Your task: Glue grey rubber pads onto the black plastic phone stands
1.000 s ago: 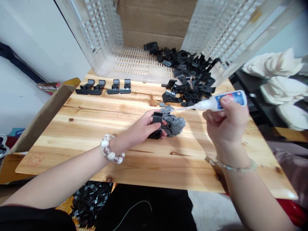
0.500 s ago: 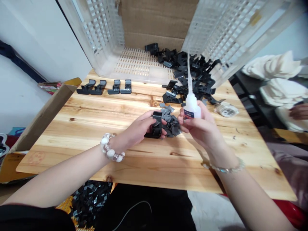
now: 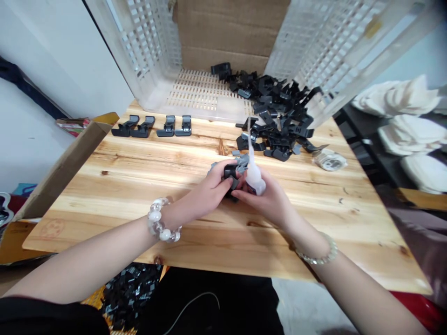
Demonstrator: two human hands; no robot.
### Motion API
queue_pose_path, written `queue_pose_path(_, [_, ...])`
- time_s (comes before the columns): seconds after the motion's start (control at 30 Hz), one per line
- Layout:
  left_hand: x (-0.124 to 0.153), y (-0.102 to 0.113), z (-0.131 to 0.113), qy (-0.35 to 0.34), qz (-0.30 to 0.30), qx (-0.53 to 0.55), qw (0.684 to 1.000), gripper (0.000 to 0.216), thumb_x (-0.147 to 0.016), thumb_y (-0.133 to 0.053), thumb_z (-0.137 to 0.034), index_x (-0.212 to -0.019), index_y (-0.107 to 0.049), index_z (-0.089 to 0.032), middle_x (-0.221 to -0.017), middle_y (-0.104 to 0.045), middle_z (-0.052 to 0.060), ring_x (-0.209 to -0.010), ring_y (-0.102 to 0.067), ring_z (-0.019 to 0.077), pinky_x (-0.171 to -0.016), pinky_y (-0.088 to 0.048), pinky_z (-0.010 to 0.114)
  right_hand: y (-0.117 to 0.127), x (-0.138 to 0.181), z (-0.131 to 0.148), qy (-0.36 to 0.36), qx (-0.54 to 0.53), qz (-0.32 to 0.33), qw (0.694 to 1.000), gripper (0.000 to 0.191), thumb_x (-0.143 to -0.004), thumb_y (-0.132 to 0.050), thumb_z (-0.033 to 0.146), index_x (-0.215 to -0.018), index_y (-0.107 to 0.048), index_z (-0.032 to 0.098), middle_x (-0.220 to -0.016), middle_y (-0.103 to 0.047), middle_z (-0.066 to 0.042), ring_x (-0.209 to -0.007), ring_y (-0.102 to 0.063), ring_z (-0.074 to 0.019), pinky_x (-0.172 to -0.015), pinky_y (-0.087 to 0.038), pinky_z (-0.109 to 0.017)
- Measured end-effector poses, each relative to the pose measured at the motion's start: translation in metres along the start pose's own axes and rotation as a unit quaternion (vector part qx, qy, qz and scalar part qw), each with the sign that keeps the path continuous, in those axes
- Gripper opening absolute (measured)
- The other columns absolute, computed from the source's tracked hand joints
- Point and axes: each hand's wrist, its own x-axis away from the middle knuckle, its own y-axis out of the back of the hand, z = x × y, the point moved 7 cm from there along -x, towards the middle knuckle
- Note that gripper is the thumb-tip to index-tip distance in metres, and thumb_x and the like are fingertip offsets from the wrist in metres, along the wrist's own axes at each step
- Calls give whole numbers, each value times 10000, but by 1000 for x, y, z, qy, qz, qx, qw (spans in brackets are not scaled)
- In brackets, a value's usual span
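My left hand point(image 3: 206, 190) is closed around a black plastic clip-like part point(image 3: 230, 171), mostly covered by the fingers. A small white glue bottle point(image 3: 255, 180) with a long thin nozzle is held upright in my right hand point(image 3: 275, 200), its tip pointing up and away. The right fingertips meet the part beside the left thumb; a small grey piece seems to lie between them, but I cannot tell which hand grips it. Behind both hands, a pile of small grey pieces point(image 3: 242, 163) shows partly on the wooden table point(image 3: 139, 186).
Several black parts point(image 3: 169, 126) stand in a row at the back left. More lie heaped point(image 3: 279, 104) from the white plastic crate point(image 3: 216, 108) onto the table. A clear-wrapped roll point(image 3: 330, 160) sits at the right. Below the front edge is a container of small black pieces point(image 3: 131, 293).
My right hand has moved left and down with the glue bottle, up to the black part. My left hand has turned slightly and covers more of the part.
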Motion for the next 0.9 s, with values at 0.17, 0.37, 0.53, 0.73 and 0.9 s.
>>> queue_pose_path(0.17, [6,-8,-1,10,35,-5,999,391,-929,-443,-194,-1318,-409,-215,-1269,-548,97,-1191,-529,231,-1093,-367,451,3,3,-1,8,4,-56,998,178,-756,-705,241,-817,-539,217,-736,-582,21,-641,-582,-142,-604,-487,-297])
queue_pose_path(0.37, [11,-19,6,121,77,123,982,465,-923,-452,-250,-1375,-354,-206,-827,-638,31,-797,-644,203,-862,-497,409,21,2,-2,-35,1,-108,994,170,-713,-736,261,-829,-626,202,-717,-620,6,-589,-552,-131,-545,-460,-283])
queue_pose_path(0.53, [9,-18,9,167,97,156,969,697,-789,-465,-114,-1440,-219,-153,-810,-647,24,-774,-628,187,-832,-474,382,29,1,12,18,36,-103,994,108,-760,-705,269,-809,-634,204,-756,-651,-14,-663,-604,-164,-610,-495,-312])
queue_pose_path(0.73, [9,-22,13,148,131,114,974,750,-727,-489,-97,-1439,-260,-168,-783,-622,8,-797,-613,191,-846,-453,373,17,1,27,144,180,-44,972,36,-810,-652,192,-815,-621,211,-908,-672,-61,-892,-626,-223,-811,-496,-375])
queue_pose_path(0.9, [10,-23,9,121,151,68,979,673,-803,-462,-98,-1447,-300,-205,-785,-608,3,-824,-598,187,-848,-455,334,9,5,28,172,221,-40,959,42,-837,-626,181,-839,-616,222,-877,-681,-54,-849,-626,-215,-768,-494,-355])
